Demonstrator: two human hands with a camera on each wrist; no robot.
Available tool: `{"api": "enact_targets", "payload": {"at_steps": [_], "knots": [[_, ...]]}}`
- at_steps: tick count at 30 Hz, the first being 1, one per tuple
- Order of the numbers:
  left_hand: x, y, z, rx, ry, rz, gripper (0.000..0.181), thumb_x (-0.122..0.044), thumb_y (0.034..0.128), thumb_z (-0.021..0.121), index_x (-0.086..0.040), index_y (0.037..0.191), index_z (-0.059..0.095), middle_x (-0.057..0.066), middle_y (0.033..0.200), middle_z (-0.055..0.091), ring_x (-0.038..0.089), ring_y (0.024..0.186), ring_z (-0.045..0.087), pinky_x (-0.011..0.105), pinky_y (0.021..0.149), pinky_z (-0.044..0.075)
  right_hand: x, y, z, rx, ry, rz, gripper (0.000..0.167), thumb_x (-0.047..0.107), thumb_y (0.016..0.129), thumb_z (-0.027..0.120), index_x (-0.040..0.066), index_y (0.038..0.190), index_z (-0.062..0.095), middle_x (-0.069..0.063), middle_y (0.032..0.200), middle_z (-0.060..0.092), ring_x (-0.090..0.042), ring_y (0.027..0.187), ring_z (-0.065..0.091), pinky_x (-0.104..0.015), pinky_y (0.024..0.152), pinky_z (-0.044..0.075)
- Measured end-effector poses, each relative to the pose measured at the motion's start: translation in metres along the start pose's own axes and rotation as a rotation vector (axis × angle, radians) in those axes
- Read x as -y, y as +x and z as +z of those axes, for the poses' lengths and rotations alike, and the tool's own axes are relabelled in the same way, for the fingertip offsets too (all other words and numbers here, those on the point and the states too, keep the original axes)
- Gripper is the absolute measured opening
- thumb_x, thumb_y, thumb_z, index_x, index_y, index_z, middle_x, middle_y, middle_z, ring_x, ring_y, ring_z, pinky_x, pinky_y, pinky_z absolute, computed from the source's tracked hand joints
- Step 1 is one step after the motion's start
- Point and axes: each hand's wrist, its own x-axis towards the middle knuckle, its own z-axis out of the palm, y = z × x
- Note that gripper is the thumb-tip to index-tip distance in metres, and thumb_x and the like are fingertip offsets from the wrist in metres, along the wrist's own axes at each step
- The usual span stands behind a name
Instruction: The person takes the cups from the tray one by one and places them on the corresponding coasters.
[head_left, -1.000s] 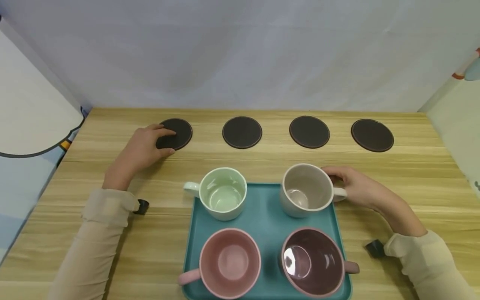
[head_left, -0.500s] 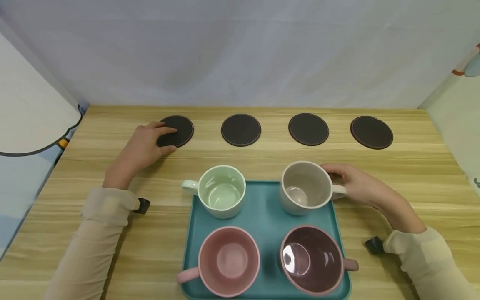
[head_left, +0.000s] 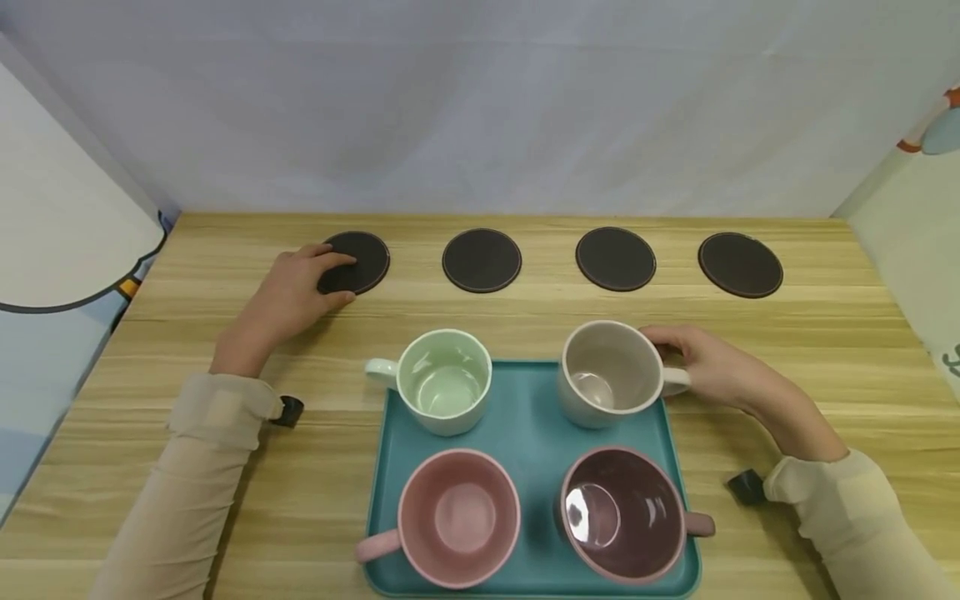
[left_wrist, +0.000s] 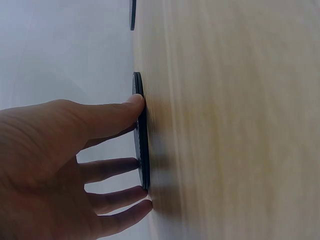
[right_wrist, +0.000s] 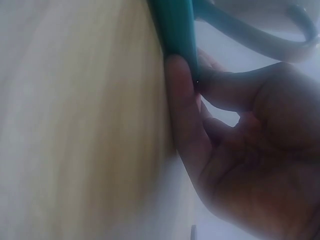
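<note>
My left hand (head_left: pixel 288 292) is at the leftmost black round coaster (head_left: pixel 363 262), thumb and fingers apart and fairly straight. In the left wrist view, its thumb touches the edge of the coaster (left_wrist: pixel 141 155) and the other fingers reach across its face and rim. My right hand (head_left: pixel 712 367) is at the far right corner of the teal tray (head_left: pixel 525 400), behind the beige mug (head_left: pixel 611 375). The right wrist view has its fingers pinching the rim of the tray (right_wrist: pixel 175 30); some fingers are hidden. Besides the beige mug, the tray bears a mint green mug (head_left: pixel 446 383).
Nearer on the tray stand a pink mug (head_left: pixel 459 517) and a dark mauve mug (head_left: pixel 626 512). The other coasters, left (head_left: pixel 482 261), middle (head_left: pixel 616 259) and right (head_left: pixel 740 265), lie in a row on the wooden table (head_left: pixel 525 321). A pale cloth (head_left: pixel 480 108) hangs behind.
The leftmost coaster and my left hand have shifted slightly to the right. My right hand stays at the tray's corner; the view has tilted a little.
</note>
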Motion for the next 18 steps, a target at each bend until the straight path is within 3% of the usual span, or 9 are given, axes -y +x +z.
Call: {"api": "enact_targets", "payload": {"at_steps": [12,18], "knots": [[0.0002,-0.0001,0.0007,0.007,-0.012,0.004,0.057,-0.026,0.104,0.064,-0.004,0.155,0.047,0.034,0.164,0.03,0.058,0.148,0.03,0.07,0.124,0.022,0.0005,0.0017,-0.0008,0.01,0.005,-0.003,0.053,0.001,0.082,0.084,0.005,0.132,0.068,-0.007,0.117,0.074,0.0,0.101,0.061,-0.018,0.088,0.05],[-0.0009,0.0011,0.0026,0.021,-0.008,0.008,0.058,-0.026,0.1058,0.061,-0.006,0.157,0.044,0.033,0.166,0.028,0.058,0.15,0.028,0.071,0.123,0.024,-0.0025,-0.0009,0.0002,0.008,0.025,-0.006,0.05,0.001,0.083,0.083,0.004,0.131,0.068,0.0,0.111,0.073,-0.001,0.098,0.061,-0.019,0.086,0.051]]}}
